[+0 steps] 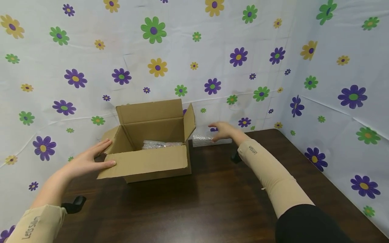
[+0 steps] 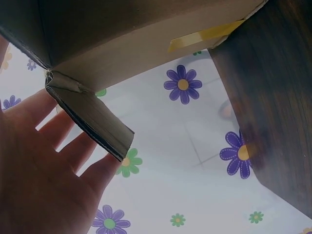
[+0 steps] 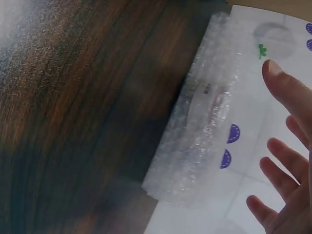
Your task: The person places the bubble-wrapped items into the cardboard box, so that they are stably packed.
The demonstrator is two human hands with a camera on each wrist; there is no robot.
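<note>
An open cardboard box stands on the dark wooden table, with a bubble-wrapped item lying inside. My left hand rests with straight fingers against the box's left flap. Its fingers spread beside the flap edge in the left wrist view. A bubble-wrap bundle lies at the table's back edge, right of the box. My right hand hovers over it with fingers spread, holding nothing. In the right wrist view the bundle lies just left of the open fingers.
A flower-printed white cloth hangs close behind and to the right of the table. Yellow tape shows on the box's underside edge. A small black object sits near the table's left edge.
</note>
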